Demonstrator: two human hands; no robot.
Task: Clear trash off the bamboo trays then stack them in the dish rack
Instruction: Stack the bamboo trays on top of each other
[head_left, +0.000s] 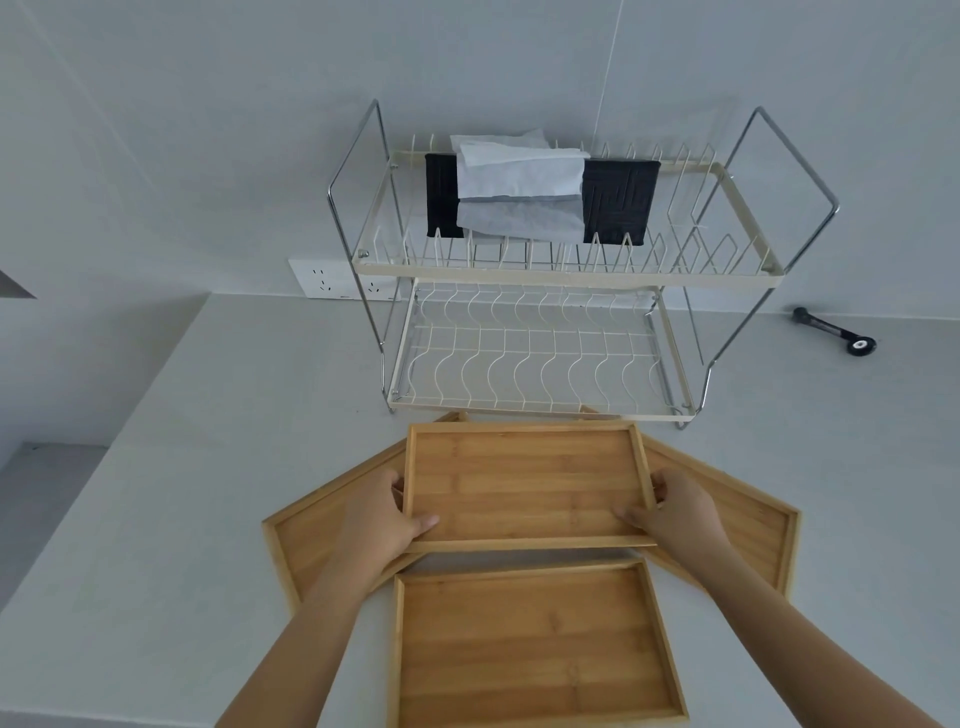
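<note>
Bamboo trays lie in front of the dish rack (540, 322): the nearest tray (535, 644) sits bare on the counter (208, 415), and beyond it I hold the middle tray (524, 483), my left hand (382, 519) and right hand (675, 512) each clenched on a short side. It overlaps two angled trays (311, 530), closer to the rack. No trash shows on any tray, so I judge stacking has begun; next I should lift this one level into the rack's lower shelf (530, 364). A tissue box (535, 195) fills the top shelf.
</note>
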